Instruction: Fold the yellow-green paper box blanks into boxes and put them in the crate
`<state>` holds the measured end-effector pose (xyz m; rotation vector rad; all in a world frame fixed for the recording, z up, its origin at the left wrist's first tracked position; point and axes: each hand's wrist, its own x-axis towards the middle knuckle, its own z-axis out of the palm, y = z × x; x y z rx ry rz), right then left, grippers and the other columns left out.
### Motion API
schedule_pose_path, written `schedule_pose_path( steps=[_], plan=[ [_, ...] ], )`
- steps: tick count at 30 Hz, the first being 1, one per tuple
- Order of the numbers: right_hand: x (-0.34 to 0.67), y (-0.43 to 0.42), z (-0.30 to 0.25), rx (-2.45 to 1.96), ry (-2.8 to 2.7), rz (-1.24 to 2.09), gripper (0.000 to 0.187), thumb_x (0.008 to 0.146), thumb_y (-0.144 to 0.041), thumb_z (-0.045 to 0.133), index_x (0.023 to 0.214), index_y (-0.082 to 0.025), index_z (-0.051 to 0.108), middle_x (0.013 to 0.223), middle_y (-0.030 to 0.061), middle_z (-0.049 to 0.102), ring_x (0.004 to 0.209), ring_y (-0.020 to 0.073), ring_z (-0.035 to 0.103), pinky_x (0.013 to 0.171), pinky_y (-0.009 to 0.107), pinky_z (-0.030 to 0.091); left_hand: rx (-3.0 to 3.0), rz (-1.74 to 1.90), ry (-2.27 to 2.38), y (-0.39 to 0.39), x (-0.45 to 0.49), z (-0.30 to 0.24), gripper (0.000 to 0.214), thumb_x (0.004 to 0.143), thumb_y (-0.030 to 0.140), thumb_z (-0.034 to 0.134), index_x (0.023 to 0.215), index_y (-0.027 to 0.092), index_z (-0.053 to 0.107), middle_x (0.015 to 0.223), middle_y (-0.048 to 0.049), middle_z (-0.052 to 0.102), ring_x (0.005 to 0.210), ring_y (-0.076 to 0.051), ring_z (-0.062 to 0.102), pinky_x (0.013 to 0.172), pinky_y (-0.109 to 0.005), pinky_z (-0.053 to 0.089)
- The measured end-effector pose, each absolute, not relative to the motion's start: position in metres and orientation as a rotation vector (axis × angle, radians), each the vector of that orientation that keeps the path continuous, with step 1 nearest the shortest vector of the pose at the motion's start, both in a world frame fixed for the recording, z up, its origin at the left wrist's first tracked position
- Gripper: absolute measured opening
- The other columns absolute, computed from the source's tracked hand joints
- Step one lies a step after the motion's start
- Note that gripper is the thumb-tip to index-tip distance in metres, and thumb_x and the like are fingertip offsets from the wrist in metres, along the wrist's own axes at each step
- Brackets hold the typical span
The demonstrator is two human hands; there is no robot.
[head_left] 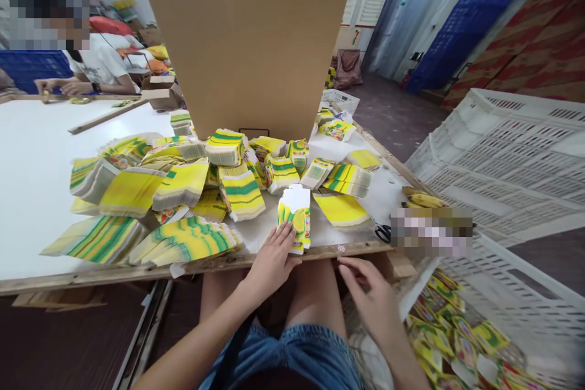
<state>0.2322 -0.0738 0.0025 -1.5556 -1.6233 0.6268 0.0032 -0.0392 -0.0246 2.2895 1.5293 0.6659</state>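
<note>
My left hand (278,253) lies with its fingers flat on a yellow and green printed carton (296,219) near the table's front edge. The carton lies flat, its white flap end pointing away from me. Just off the table edge to the right, my right hand (368,283) has thumb and forefinger tips close together; whatever is between them, if anything, is too small to see. A small pink patterned piece (340,248) sits on the table edge above those fingertips. Fanned stacks of flat yellow cartons (183,241) spread to the left and behind.
A tall cardboard sheet (247,42) stands behind the stacks. Black-handled scissors (382,232) and bananas (423,200) lie at the right. White plastic crates (498,164) stand beside the table, with yellow packs (457,341) below. Another person (103,64) sits far left.
</note>
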Motion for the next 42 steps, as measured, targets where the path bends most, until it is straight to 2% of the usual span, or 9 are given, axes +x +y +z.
schedule_pose_path(
  steps=[3, 6, 13, 17, 20, 23, 26, 34, 42],
  plan=[
    [0.182, -0.050, -0.017, -1.517, -1.484, 0.824, 0.040, 0.081, -0.049, 0.061, 0.104, -0.017, 0.068, 0.090, 0.0103, 0.073, 0.072, 0.0231, 0.067, 0.069, 0.035, 0.053, 2.244, 0.760, 1.469, -0.047, 0.002, -0.026, 0.053, 0.085, 0.018, 0.058, 0.137, 0.019, 0.046, 0.146, -0.0148, 0.044, 0.139, -0.025, 0.036, 0.115, -0.051, 0.028],
    [0.164, -0.035, -0.025, -1.483, -1.395, 0.883, 0.037, 0.076, -0.048, 0.067, 0.094, -0.016, 0.068, 0.078, 0.0079, 0.072, 0.062, 0.0213, 0.064, 0.062, 0.034, 0.053, 2.164, 0.838, 1.395, -0.054, -0.002, -0.025, 0.048, 0.084, 0.019, 0.061, 0.131, 0.020, 0.053, 0.143, -0.0141, 0.048, 0.136, -0.026, 0.041, 0.114, -0.049, 0.030],
    [0.175, -0.040, -0.046, -1.468, -1.227, 0.941, 0.049, 0.069, -0.053, 0.073, 0.098, -0.016, 0.063, 0.075, 0.0058, 0.071, 0.062, 0.0215, 0.066, 0.061, 0.034, 0.054, 2.055, 0.942, 1.278, -0.061, -0.001, -0.022, 0.042, 0.084, 0.022, 0.062, 0.126, 0.022, 0.059, 0.142, -0.0121, 0.051, 0.136, -0.025, 0.042, 0.116, -0.047, 0.028],
    [0.177, -0.044, -0.051, -1.462, -1.211, 0.989, 0.041, 0.070, -0.057, 0.069, 0.080, -0.017, 0.067, 0.075, 0.0095, 0.073, 0.068, 0.0254, 0.068, 0.065, 0.036, 0.054, 1.990, 0.933, 1.244, -0.065, 0.001, -0.016, 0.045, 0.082, 0.021, 0.064, 0.127, 0.023, 0.059, 0.141, -0.0121, 0.052, 0.135, -0.026, 0.043, 0.117, -0.048, 0.023],
    [0.179, -0.051, -0.042, -1.420, -1.125, 1.005, 0.040, 0.072, -0.057, 0.068, 0.084, -0.018, 0.066, 0.078, 0.0082, 0.074, 0.074, 0.0257, 0.069, 0.070, 0.036, 0.055, 1.741, 1.144, 1.228, -0.069, 0.001, -0.009, 0.051, 0.085, 0.023, 0.061, 0.135, 0.023, 0.051, 0.143, -0.0116, 0.050, 0.136, -0.026, 0.042, 0.117, -0.049, 0.022],
    [0.177, -0.063, -0.031, -1.284, -1.047, 1.179, 0.038, 0.071, -0.050, 0.074, 0.090, -0.019, 0.065, 0.085, 0.0077, 0.075, 0.082, 0.0261, 0.070, 0.075, 0.037, 0.056, 1.321, 1.330, 1.039, -0.072, 0.004, 0.000, 0.056, 0.086, 0.038, 0.060, 0.137, 0.020, 0.048, 0.142, -0.0139, 0.051, 0.132, -0.029, 0.046, 0.112, -0.047, 0.033],
    [0.167, -0.076, -0.025, -1.141, -1.000, 1.401, 0.036, 0.071, -0.045, 0.077, 0.093, -0.019, 0.065, 0.087, 0.0089, 0.075, 0.083, 0.0263, 0.070, 0.077, 0.039, 0.056, 1.012, 1.235, 0.757, -0.073, 0.007, 0.006, 0.056, 0.081, 0.049, 0.064, 0.127, 0.016, 0.059, 0.127, -0.0147, 0.064, 0.120, -0.032, 0.057, 0.103, -0.045, 0.042],
    [0.156, -0.086, -0.014, -1.112, -0.986, 1.491, 0.034, 0.070, -0.045, 0.078, 0.089, -0.019, 0.071, 0.097, 0.0102, 0.075, 0.096, 0.0288, 0.068, 0.086, 0.043, 0.054, 0.709, 1.059, 0.567, -0.083, 0.001, 0.012, 0.054, 0.069, 0.045, 0.077, 0.111, 0.012, 0.069, 0.107, -0.0164, 0.071, 0.103, -0.031, 0.065, 0.091, -0.039, 0.048],
    [0.156, -0.091, -0.019, -1.163, -1.122, 1.469, 0.038, 0.076, -0.054, 0.070, 0.087, -0.017, 0.067, 0.084, 0.0087, 0.074, 0.075, 0.0248, 0.069, 0.068, 0.037, 0.058, 0.776, 1.199, 0.868, -0.081, 0.015, -0.002, 0.041, 0.074, 0.046, 0.072, 0.093, 0.011, 0.067, 0.084, -0.0084, 0.074, 0.080, -0.023, 0.068, 0.068, -0.029, 0.050]
  ],
)
